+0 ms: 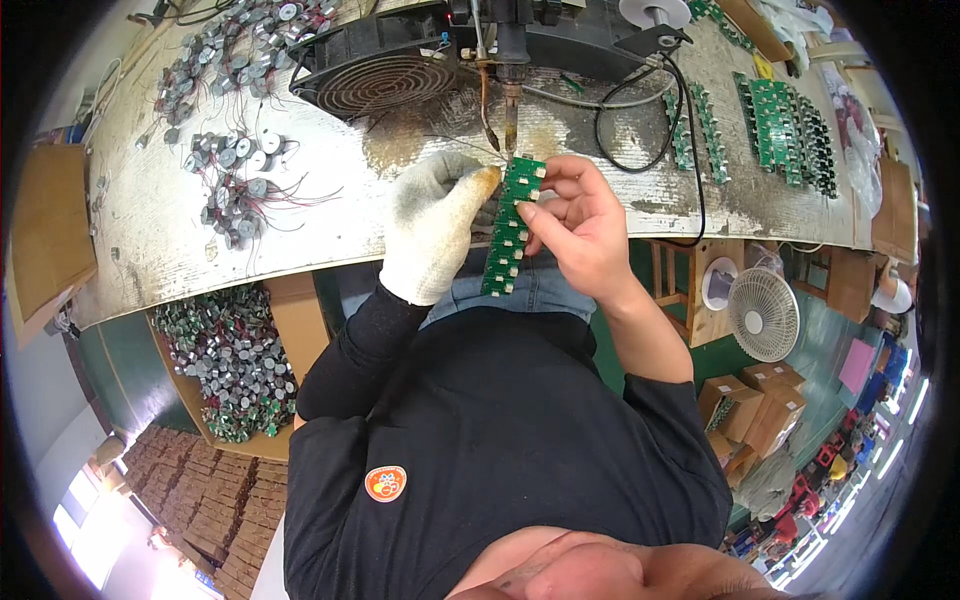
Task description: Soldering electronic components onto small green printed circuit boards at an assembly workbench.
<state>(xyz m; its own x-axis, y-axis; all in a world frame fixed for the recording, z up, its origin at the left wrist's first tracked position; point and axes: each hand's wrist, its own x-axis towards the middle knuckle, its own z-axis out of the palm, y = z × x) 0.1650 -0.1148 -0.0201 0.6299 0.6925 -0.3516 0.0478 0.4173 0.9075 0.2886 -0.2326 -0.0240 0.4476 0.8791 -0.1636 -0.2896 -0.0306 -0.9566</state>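
Head view: left hand (432,220) and right hand (582,228) pinch circuit strip (512,232).

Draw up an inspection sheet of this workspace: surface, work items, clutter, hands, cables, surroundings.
Surface: pale worktable, worn and stained brown around the upright metal tip.
Work items: green circuit board strip, held with its upper end near the tip; contact cannot be told.
Clutter: small round metal parts with wires heaped at left; more green boards at right.
Hands: left hand, gloved, and right hand, bare, both hold the strip.
Cables: black cable loops right of the tip and reaches the table's near edge.
Surroundings: white fan and cardboard boxes at right, beyond the table.
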